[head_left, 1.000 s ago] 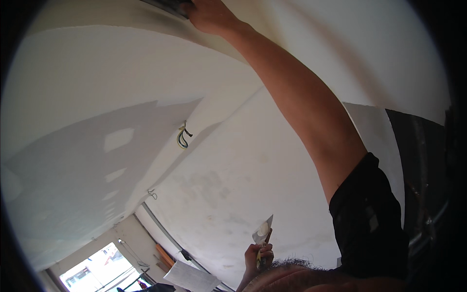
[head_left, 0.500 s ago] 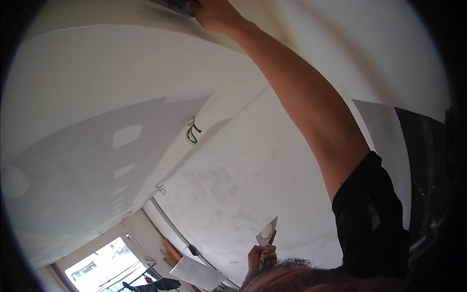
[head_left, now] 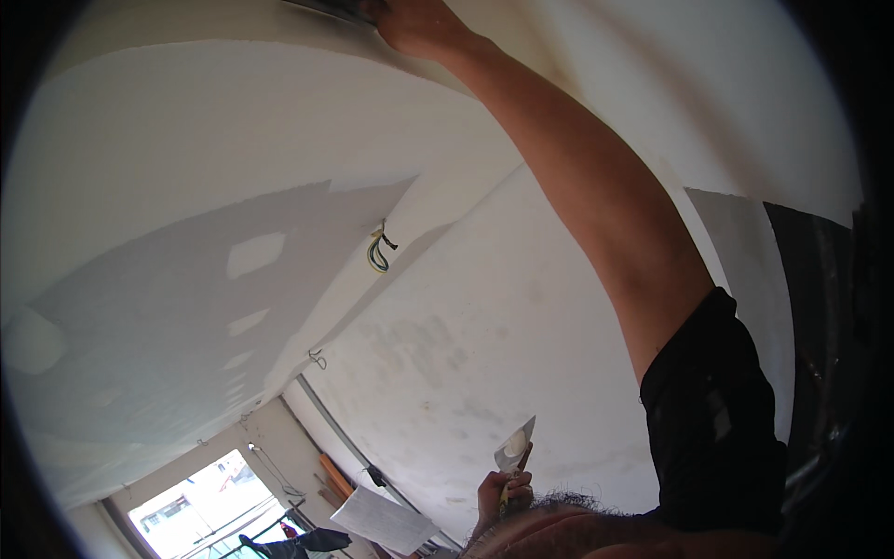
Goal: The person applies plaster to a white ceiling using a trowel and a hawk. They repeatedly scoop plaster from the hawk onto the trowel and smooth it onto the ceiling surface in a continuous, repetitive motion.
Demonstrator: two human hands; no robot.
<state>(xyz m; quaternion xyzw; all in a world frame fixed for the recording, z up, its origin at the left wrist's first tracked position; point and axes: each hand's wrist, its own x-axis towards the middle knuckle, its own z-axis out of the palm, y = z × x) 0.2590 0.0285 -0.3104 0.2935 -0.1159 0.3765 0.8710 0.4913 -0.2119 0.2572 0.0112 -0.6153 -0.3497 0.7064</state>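
My right arm reaches up across the view from its black sleeve. At the top edge my right hand (head_left: 424,28) is closed around a wide, dark-bladed plastering trowel (head_left: 335,9), laid close against the pale overhead surface (head_left: 251,98). The frame cuts off part of the trowel, and its handle is mostly hidden in my fingers. Low in the view, my left hand (head_left: 501,494) grips a putty knife (head_left: 516,443) by its yellowish handle. Its blade points up and carries a dab of pale paste.
Looped wires (head_left: 378,250) hang from the seam between grey patched board (head_left: 186,279) and the whitish wall (head_left: 447,326). A bright window (head_left: 200,503) lies lower left. Near it are a white sheet (head_left: 382,520), orange-brown boards (head_left: 337,473) and dark cloth (head_left: 317,540).
The whole background has shifted slightly to the right. My right hand and the trowel have moved slightly right in the view. Both hands keep their hold.
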